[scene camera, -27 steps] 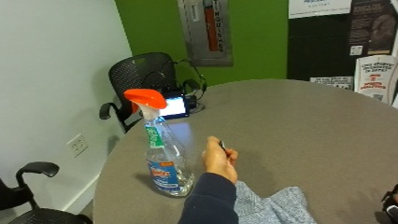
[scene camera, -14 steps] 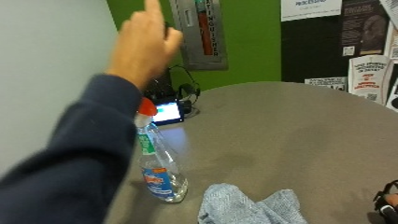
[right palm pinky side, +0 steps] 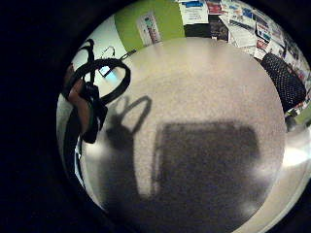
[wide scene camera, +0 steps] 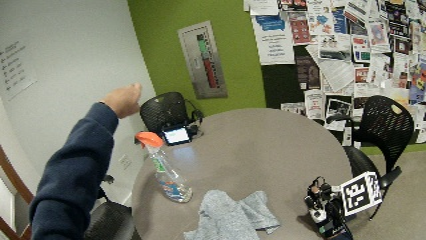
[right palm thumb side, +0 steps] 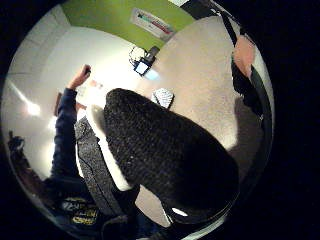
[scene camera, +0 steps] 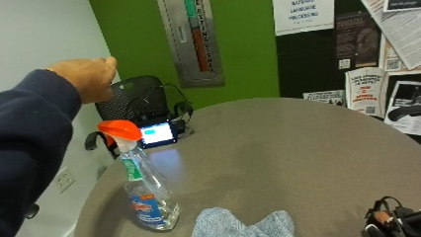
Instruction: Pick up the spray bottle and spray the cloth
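Grey and speckled, the round tabletop [scene camera: 283, 148] is carrying everything in front of me. A clear plastic spray bottle with an orange trigger head [scene camera: 141, 190] is standing upright near the tabletop's edge on my left side, untouched by either hand. Just beside its base a crumpled grey cloth [scene camera: 243, 224] is lying in loose folds, with a thin strip of bare tabletop showing between the two. My black-gloved right hand [scene camera: 393, 220] is sitting low at the opposite edge of the tabletop, well apart from both the spray bottle and the cloth. From the palm cameras I am seeing only bare tabletop and a broad shadow beneath that hand, with black strap loops at the rim, and nothing is lying in the palm. Whether that hand is open or closed I cannot tell. My bare left hand [scene camera: 89, 76] is hanging raised in the air above and behind the spray bottle, its dark blue sleeve [scene camera: 33, 148] filling the near side of the outside view. Farther back on the tabletop a small black device with a lit screen [scene camera: 158, 134] is glowing, and a black mesh chair [scene camera: 131, 98] is standing behind it against the green wall [scene camera: 243, 44].
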`<state>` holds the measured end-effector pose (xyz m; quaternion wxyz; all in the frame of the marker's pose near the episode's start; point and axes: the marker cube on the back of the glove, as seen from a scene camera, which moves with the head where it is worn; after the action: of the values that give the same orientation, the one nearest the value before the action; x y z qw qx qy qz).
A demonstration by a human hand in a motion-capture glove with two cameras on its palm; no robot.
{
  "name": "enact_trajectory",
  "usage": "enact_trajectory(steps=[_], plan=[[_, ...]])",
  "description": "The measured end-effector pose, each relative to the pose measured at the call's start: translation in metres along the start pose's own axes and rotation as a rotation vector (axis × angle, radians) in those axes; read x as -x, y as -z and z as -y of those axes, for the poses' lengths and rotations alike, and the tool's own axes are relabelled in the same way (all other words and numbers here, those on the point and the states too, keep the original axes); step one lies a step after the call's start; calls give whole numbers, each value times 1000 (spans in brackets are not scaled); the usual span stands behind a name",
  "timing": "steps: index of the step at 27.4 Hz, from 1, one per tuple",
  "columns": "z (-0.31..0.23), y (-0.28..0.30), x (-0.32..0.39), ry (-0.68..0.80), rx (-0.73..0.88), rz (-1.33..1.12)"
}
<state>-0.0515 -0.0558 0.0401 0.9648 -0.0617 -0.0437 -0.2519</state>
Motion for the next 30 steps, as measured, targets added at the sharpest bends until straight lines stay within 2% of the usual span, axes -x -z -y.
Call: enact_trajectory(steps=[18, 25, 30], plan=[[-17, 7, -14, -79, -4, -6], [-30, 5, -17, -29, 17, -22], [-53, 5, -30, -97, 8, -17]])
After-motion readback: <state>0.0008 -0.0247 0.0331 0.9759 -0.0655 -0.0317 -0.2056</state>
